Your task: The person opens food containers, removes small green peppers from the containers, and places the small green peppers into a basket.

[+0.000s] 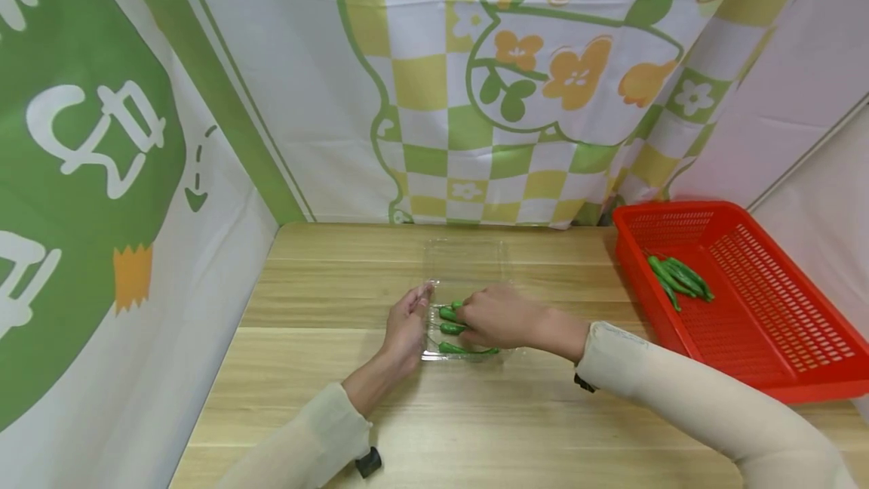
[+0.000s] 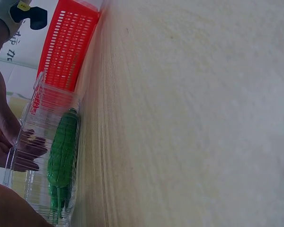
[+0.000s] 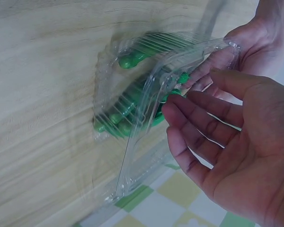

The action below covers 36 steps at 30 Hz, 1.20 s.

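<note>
A clear plastic clamshell box (image 1: 428, 357) sits on the table with its lid (image 1: 468, 259) laid back. Several green chili peppers (image 1: 451, 349) lie inside it, seen through the ribbed wall in the right wrist view. My left hand (image 1: 405, 327) grips the box at its left side, thumb at the rim. Over the box is my right hand (image 1: 505, 317), which hides part of the peppers. In the right wrist view my right hand (image 3: 246, 127) has loosely bent fingers at the box's rim, and no pepper shows between them and the thumb.
A red plastic basket (image 1: 753, 353) stands on the right of the wooden table (image 1: 285, 398), with several more green peppers (image 1: 679, 278) in it. A patterned cloth (image 1: 434, 96) hangs behind the table's back edge.
</note>
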Motion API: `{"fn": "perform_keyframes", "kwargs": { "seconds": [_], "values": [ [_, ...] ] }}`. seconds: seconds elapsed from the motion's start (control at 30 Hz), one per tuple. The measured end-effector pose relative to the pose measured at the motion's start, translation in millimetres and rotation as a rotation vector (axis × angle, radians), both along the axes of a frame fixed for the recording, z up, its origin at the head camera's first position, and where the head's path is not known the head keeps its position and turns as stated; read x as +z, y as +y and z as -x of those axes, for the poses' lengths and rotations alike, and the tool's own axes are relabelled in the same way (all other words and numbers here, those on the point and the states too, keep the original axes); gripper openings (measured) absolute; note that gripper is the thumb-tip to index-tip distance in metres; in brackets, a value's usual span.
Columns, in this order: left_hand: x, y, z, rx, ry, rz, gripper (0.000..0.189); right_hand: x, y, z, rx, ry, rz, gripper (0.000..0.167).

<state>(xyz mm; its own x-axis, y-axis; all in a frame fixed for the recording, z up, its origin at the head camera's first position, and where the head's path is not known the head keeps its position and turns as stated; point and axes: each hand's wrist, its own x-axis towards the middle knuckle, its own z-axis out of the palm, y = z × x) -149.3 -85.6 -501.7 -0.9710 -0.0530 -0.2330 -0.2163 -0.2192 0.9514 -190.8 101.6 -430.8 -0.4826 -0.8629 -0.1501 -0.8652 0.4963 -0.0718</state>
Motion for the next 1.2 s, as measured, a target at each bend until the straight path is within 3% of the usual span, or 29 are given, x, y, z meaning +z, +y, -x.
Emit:
{"fn": "perform_keyframes", "kwargs": {
  "seconds": [0.4, 0.73, 0.97, 1.2],
  "values": [
    [-1.7, -1.6, 0.1, 0.001, -0.007, 0.026, 0.046, -11.4, -14, 2.6, -0.033, -0.138, 0.018, 0.039],
    [0.1, -0.6, -0.8, 0.007, -0.017, 0.027, 0.045, -19.4, -20, 2.9, 0.003, -0.139, 0.025, 0.029],
    [0.7, -0.4, 0.4, 0.001, -0.011, 0.025, 0.046, -24.3, -21, 3.1, 0.004, -0.105, 0.022, 0.041],
    [1.5, -0.7, -0.7, -0.007, -0.013, 0.014, 0.046, -28.7, -21, 1.8, 0.006, -0.043, -0.008, 0.042]
  ]
}}
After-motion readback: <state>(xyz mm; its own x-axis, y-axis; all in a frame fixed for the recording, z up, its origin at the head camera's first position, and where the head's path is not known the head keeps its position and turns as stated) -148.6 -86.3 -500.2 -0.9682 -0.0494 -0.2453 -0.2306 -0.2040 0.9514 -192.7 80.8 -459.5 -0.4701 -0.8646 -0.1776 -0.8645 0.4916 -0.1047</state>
